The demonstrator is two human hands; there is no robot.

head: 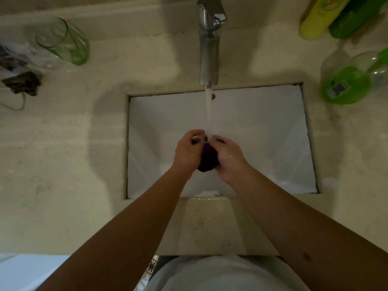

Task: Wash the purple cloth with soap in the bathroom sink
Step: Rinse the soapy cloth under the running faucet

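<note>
Fingers (196,136) of my left hand (186,150) are curled inward around the purple cloth (207,157), and those of my right hand (227,157) curl around it from the opposite side. Both hands grip the cloth, which is bunched into a compact dark wad pressed between my palms. Only its middle and lower end show between the hands; the upper part is hidden behind my fingertips.

Position of the cloth: held above the white sink basin (262,127), roughly at the basin's centre, not touching its floor as far as I can judge.

Water supply: the chrome faucet (210,45) stands at the far edge of the basin, and a stream of water (208,110) runs from its spout straight down onto my fingertips and the top of the cloth. My right hand shows wet highlights.

Surroundings: the basin is set into a beige countertop (73,164). A green-tinted glass (63,39) stands at far left. At right, a clear bottle of green liquid (348,85) sits beside the basin, with a yellow bottle (319,16) at the far right corner. I cannot tell whether soap is on the cloth.
</note>
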